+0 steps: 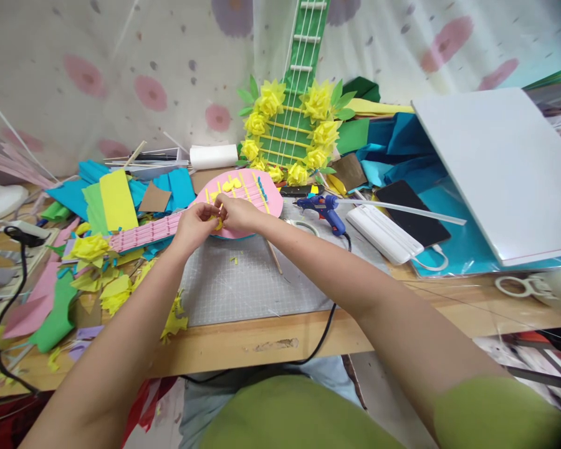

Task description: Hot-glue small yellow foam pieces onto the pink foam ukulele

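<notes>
My left hand (196,226) and my right hand (235,214) meet over the lower left of a pink paper guitar (272,198). Both have their fingers pinched around a small yellow crepe paper piece (218,222), which my fingers partly hide. Yellow strips and long pink strings cross the guitar's round body, and some small yellow pieces (231,184) lie on it. Its pink neck (144,232) points left over paper scraps. Beneath the body is a grey cutting mat (243,287).
A green paper guitar (287,134) with yellow flowers stands against the curtain. Right of the mat are a blue glue gun (325,209), a white power bank (383,234), a black phone (416,212) and a white board (500,168). Yellow scraps (116,293) and a power strip (28,262) crowd the left.
</notes>
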### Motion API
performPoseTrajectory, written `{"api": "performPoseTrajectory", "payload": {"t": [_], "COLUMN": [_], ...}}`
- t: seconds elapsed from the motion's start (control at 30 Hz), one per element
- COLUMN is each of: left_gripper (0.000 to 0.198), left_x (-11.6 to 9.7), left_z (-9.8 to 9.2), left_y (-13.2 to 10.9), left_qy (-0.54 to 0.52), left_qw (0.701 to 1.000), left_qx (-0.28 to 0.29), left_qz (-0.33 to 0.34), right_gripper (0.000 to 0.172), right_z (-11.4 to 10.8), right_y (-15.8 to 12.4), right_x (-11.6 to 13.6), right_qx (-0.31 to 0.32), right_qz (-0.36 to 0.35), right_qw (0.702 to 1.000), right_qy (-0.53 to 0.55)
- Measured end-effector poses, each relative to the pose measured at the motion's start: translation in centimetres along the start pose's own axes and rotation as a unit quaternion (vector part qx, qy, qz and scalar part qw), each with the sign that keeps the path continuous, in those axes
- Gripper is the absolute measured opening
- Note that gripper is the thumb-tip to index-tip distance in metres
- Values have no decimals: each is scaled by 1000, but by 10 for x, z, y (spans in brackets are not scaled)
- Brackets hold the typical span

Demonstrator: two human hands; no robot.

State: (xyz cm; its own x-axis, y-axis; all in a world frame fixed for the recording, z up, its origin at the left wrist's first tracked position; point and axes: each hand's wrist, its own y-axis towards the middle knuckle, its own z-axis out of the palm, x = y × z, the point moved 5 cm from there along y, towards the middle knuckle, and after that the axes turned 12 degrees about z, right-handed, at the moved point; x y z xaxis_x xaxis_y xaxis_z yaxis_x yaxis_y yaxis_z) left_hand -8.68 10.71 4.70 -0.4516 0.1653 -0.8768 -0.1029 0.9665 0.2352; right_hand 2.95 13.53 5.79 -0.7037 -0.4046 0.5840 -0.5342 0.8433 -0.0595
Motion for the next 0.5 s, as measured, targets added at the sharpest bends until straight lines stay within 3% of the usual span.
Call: {"api": "performPoseTrajectory", "payload": {"t": [0.27, 0.5], "left_gripper": [21, 21], "left_x": [-3, -7], "left_z": [-2, -1], "left_y": [0, -2], "left_qy": [16, -12], "left_qw": [1000, 1000], "left_qx": [6, 8], "left_qz": [-7, -10], "right_gripper": [47, 42], "right_z": [2, -4], "right_y": [1, 2], "right_x": [0, -7], "right_qx": [-14, 20], "right_qz": [-2, 14], "right_qw": [1000, 995], "right_qy": [3, 94]}}
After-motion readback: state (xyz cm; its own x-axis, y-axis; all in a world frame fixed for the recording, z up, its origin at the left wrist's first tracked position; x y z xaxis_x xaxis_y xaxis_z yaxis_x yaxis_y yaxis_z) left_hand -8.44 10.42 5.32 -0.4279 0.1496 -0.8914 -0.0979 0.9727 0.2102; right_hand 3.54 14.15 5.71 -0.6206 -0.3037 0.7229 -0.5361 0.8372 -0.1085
